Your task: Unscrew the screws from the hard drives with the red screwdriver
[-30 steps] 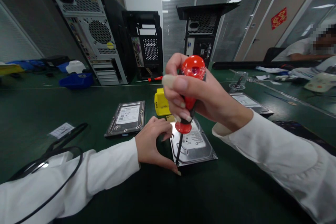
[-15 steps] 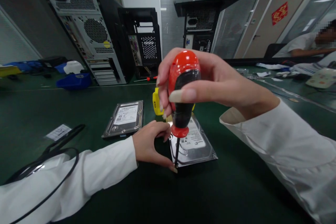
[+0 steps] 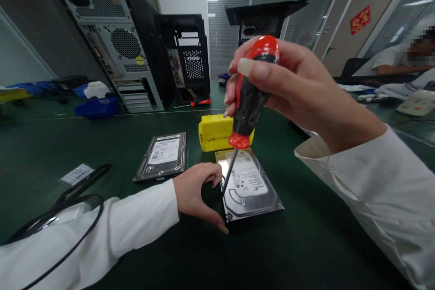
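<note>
My right hand (image 3: pixel 272 81) is closed round the red and black handle of a screwdriver (image 3: pixel 250 104). Its shaft slants down to the left, with the tip at the left edge of a silver hard drive (image 3: pixel 260 199); whether it touches I cannot tell. My left hand (image 3: pixel 195 190) is beside that same edge, thumb and fingers spread in a C shape. The curled fingers are close against the drive's side, while the thumb is near its front left corner. Directly behind the drive stands a yellow plastic bin (image 3: pixel 215 133). A second hard drive (image 3: pixel 165 156) lies flat to the left.
Computer cases, a large tower (image 3: pixel 125 41) among them, stand at the back. Another screwdriver (image 3: pixel 200 102) lies before them. A blue tray (image 3: pixel 97 107), a black cable (image 3: pixel 78 190) and a label bag (image 3: pixel 77 174) are on the left. A person (image 3: pixel 390 61) sits at far right.
My right hand has lifted the screwdriver up and right, tilting it; the tip has left the drive's front left corner. My left thumb has shifted slightly away from that corner.
</note>
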A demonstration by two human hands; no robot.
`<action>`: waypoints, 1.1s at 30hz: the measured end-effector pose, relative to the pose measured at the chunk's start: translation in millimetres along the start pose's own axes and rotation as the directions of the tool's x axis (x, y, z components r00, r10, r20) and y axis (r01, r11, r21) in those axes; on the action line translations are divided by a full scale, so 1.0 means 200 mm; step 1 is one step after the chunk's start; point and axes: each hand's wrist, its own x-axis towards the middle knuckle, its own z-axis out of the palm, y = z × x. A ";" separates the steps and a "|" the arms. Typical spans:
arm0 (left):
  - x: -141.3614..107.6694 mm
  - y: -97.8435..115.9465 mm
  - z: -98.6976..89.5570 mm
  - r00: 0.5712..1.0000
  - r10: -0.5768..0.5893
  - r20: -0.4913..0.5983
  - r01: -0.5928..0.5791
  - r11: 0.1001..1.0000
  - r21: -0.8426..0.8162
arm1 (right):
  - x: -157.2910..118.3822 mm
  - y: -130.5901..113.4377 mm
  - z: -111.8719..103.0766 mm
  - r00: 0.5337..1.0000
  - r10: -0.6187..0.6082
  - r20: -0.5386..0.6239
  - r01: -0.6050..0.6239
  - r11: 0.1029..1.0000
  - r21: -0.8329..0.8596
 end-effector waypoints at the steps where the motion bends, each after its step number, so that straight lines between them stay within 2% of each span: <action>1: 0.00 0.00 0.00 1.000 0.000 0.003 0.000 1.000 -0.009 | 0.00 0.01 0.00 0.999 -0.002 -0.038 0.001 1.000 -0.020; 5: 0.00 -0.01 0.00 1.000 -0.019 -0.011 0.019 1.000 -0.011 | 0.01 0.06 -0.01 0.994 0.031 -0.106 -0.042 0.994 -0.099; 10: 0.01 0.00 0.00 0.999 -0.030 -0.039 0.030 1.000 -0.006 | 0.02 0.12 -0.01 0.996 0.035 -0.083 -0.048 0.986 -0.162; 16: 0.01 0.01 0.01 0.997 -0.063 -0.048 0.062 0.998 -0.017 | 0.02 0.12 -0.01 0.996 0.044 -0.076 -0.058 0.981 -0.185; 28: 0.02 -0.01 0.02 0.996 -0.044 -0.074 0.045 0.999 0.013 | 0.02 0.12 0.00 0.993 0.025 -0.114 -0.039 0.991 -0.130; 33: 0.01 -0.01 0.03 0.995 -0.069 -0.074 0.069 0.998 0.001 | 0.02 0.11 0.00 0.991 0.051 -0.122 -0.063 0.993 -0.102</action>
